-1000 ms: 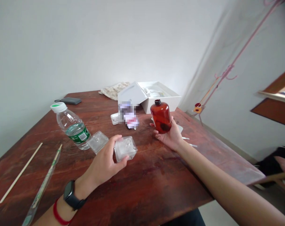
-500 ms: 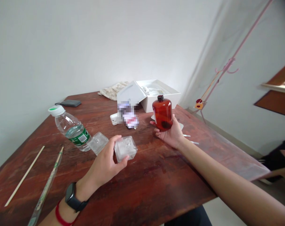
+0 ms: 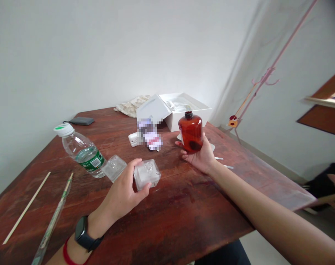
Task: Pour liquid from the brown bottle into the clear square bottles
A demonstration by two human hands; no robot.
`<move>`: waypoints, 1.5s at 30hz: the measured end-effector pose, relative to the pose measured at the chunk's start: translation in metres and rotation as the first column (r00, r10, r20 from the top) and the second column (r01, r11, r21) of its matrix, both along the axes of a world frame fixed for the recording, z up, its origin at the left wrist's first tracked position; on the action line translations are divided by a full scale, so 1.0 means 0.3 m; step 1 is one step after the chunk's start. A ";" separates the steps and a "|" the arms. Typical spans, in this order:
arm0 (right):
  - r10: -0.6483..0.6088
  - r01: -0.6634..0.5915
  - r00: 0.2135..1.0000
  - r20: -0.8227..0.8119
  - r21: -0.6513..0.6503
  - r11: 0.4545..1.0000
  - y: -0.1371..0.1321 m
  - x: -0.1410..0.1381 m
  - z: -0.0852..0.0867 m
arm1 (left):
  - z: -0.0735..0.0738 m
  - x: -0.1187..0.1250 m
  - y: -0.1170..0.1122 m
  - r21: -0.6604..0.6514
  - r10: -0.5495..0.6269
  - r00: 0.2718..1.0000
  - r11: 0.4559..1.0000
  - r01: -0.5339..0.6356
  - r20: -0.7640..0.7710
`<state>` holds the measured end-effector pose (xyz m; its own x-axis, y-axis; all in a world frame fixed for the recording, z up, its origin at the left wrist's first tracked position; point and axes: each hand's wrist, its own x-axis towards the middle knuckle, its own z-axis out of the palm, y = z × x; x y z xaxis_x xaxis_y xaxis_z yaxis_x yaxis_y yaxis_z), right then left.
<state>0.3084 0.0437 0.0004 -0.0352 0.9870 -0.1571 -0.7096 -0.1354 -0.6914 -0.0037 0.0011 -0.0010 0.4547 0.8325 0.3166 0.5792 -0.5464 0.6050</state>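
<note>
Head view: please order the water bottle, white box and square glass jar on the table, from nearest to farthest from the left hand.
1. Square glass jar, just beyond the left hand
2. Water bottle, farther left
3. White box, far table end, rightward

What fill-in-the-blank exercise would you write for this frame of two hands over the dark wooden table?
1. The right hand holds a round-shouldered amber bottle with a ____ cap.
2. The left hand holds a square frosted glass container, with a black smartwatch on the ____ wrist.
3. A clear plastic water bottle lies on the dark wooden table, its label mainly ____.
4. Behind the amber bottle stands an open ____ box.

Missing words: black; left; green; white
</note>
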 end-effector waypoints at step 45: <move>0.007 -0.007 1.000 0.009 0.072 0.997 -0.001 -0.003 0.005 | 0.009 0.004 -0.007 -0.015 0.002 1.000 1.000 -0.002 -0.028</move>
<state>0.3075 0.0435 0.0019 -0.0410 0.9955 -0.0857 -0.7026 -0.0897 -0.7060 -0.0025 -0.0009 0.0017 0.4617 0.8377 0.2917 0.5967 -0.5366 0.5966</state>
